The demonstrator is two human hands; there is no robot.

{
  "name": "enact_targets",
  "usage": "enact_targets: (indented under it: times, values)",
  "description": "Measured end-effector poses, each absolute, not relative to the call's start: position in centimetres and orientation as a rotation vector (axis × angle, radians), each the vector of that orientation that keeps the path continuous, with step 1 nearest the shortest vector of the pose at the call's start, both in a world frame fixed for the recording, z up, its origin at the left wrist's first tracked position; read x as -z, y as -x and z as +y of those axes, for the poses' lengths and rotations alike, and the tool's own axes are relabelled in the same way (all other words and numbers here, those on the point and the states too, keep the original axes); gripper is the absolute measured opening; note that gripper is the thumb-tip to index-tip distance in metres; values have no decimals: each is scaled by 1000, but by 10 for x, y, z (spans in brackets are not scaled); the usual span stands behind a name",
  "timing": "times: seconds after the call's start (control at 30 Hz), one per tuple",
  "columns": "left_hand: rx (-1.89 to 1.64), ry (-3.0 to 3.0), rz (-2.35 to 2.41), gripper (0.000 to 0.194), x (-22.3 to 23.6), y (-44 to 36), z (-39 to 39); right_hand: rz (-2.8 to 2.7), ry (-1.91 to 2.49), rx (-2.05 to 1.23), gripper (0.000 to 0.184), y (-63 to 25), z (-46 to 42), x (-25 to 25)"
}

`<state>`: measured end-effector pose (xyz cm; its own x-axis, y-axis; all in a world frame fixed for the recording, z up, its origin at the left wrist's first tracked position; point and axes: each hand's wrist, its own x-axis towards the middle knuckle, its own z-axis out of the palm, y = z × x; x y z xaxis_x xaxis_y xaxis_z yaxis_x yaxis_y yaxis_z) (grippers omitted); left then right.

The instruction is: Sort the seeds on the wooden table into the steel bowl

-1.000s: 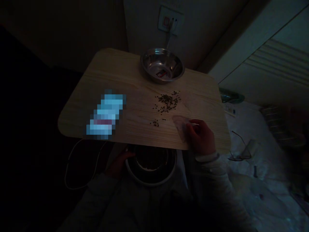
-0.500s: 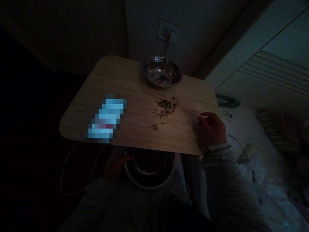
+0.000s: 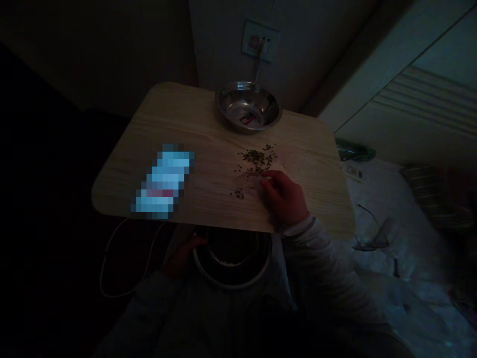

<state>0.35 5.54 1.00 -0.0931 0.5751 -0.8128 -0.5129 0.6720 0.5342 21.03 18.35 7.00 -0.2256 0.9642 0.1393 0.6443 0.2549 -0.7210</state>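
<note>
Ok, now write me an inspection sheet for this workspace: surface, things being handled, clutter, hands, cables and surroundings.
Surface: pale wooden table with rounded corners, dimly lit.
Things handled: small dark grains scattered on the table, a smaller group nearer the person; thin clear sheet beside them; round bowl below the near edge, contents too dark to tell.
Clutter: metal bowl at the far edge, label inside; bright pixelated patch on the left, details hidden.
Hands: right hand pinches the clear sheet; left hand at the round bowl's rim.
Cables: white cable looping below the near-left edge.
Surroundings: wall socket with a plug in it; glasses on the right.
</note>
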Motion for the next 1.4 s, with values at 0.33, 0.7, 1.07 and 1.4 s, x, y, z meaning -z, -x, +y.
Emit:
enact_targets:
  times: [0.33, 0.7, 1.07, 1.4]
  values:
    - [-907, -11, 1404, 26, -7, -3, 54, -2125, 1331, -638, 22, -185, 193, -64]
    - [-856, 56, 1402, 15, -10, 6, 53, -2275, 1146, -697, 23, -186, 176, -73]
    - [-899, 74, 1434, 8, -9, 1, 56, -2142, 1202, -691, 23, -216, 157, -72]
    - [-882, 92, 1372, 17, -1, 2, 52, -2160, 1256, -666, 22, -224, 150, -69]
